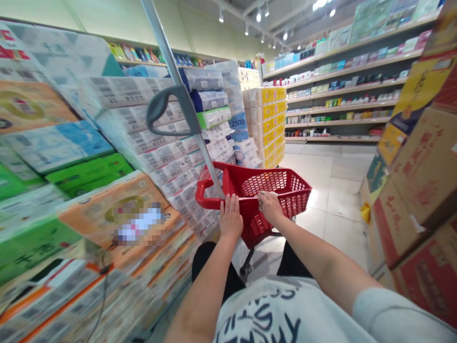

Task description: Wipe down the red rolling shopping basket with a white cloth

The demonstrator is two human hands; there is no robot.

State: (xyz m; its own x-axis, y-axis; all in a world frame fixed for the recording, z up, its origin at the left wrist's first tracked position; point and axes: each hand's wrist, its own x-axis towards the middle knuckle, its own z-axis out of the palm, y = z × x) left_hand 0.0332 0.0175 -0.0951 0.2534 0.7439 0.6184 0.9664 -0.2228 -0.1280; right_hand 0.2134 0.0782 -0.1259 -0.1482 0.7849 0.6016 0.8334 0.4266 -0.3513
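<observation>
A red plastic shopping cart (300, 197) with latticed walls stands right in front of me, tilted in my view. From its left end a grey metal pole (162, 40) rises, with a grey looped handle (153, 112) partway up. My left hand (231, 218) lies on the cart's near rim beside the pole's foot, its fingers stretched out. Farther right along the same rim is my right hand (272, 208), fingers bent over the edge and gripping it. Part of the cart's near wall is hidden behind my hands and forearms.
Stacked tissue packs (167, 162) crowd the left side, close to the cart. Yellow-and-white packs (273, 124) are piled beyond it. Cardboard boxes (417, 186) line the right. Pale floor tiles (342, 190) run toward the stocked wall shelves (342, 93).
</observation>
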